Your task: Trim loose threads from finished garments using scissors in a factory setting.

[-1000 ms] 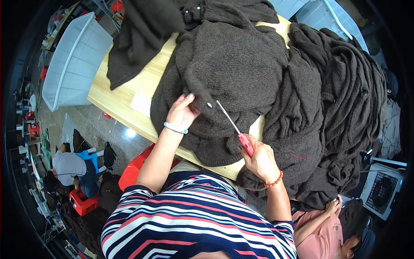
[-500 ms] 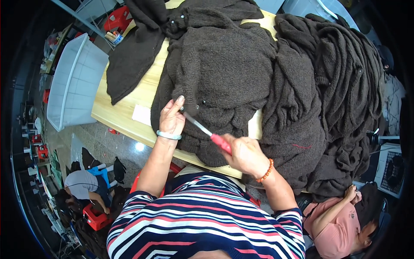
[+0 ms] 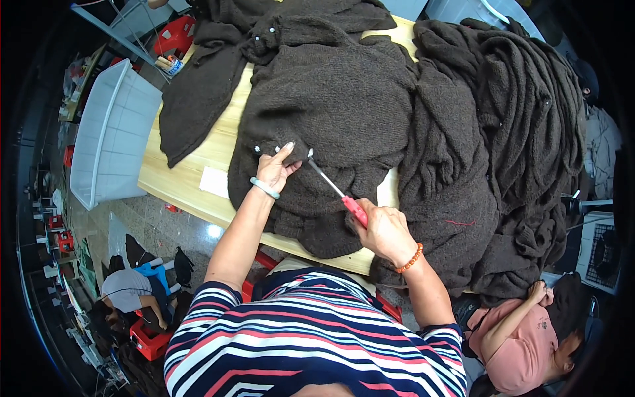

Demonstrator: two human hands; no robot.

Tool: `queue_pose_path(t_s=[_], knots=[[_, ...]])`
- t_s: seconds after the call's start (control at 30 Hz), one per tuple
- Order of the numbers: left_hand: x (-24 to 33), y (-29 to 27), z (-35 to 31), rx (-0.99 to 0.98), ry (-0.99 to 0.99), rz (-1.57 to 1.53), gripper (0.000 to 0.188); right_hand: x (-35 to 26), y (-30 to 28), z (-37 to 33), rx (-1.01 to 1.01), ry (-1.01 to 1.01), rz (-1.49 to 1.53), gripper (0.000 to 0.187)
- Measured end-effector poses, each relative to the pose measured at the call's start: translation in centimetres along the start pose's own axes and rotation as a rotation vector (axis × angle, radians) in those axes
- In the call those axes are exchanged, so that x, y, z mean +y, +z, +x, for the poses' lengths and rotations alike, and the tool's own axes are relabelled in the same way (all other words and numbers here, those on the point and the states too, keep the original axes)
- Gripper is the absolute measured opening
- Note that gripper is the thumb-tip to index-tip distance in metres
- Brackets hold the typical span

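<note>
Probably soft, limp and fairly weighty in bulk, the knit (image 3: 337, 99) lies on the table (image 3: 169, 169), pinched in the left hand (image 3: 272, 169) near the buttons (image 3: 310, 153). The right hand (image 3: 387, 231) grips the tool (image 3: 338, 192) by its pink handle (image 3: 355, 212), likely the surest hold.

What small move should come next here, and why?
Probably ease the tip of the red-handled tool onto the small white piece: the right hand points it there, contact unclear, and the left hand is on the dark knit close beside it.
</note>
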State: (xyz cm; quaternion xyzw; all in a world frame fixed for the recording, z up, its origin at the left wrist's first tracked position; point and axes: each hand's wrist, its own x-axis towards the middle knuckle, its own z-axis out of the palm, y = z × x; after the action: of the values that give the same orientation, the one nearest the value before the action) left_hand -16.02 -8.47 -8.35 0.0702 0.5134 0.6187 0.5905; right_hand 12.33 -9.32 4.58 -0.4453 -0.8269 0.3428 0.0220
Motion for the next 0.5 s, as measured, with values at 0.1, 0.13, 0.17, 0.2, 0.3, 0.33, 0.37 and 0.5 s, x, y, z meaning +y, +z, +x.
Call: queue_pose_path(t_s=[0.1,0.13,0.17,0.2,0.3,0.33,0.37,0.5], knots=[[1.1,1.4,-0.2,-0.041,0.042,0.027,0.023,0.1,-0.1,0.0,-0.091,-0.07,0.0,0.027],[2.4,2.6,-0.9,-0.037,0.139,0.02,0.024,0.3,0.0,0.1,-0.091,-0.093,0.009,0.026],[3.8,3.7,-1.8,-0.067,0.249,0.001,0.027,0.4,-0.4,0.3,-0.077,-0.081,0.036,0.026],[5.5,4.6,-2.1,-0.115,0.336,-0.002,0.031,0.6,-0.8,0.8,-0.063,-0.066,0.059,0.025],[11.9,7.4,-3.7,-0.286,0.437,-0.002,0.025,2.3,-1.1,3.0,-0.056,-0.098,0.116,0.027],[14.0,9.2,-4.6,-0.419,0.553,0.029,0.022,3.1,-0.9,3.9,-0.031,-0.152,0.157,0.029],[15.8,10.3,-5.5,-0.469,0.634,-0.003,0.022,3.7,-0.8,5.1,-0.059,-0.149,0.21,0.036],[20.7,14.8,-10.9,-0.63,0.908,-0.032,0.032,7.0,-1.2,9.5,0.209,-0.131,0.263,0.046]])
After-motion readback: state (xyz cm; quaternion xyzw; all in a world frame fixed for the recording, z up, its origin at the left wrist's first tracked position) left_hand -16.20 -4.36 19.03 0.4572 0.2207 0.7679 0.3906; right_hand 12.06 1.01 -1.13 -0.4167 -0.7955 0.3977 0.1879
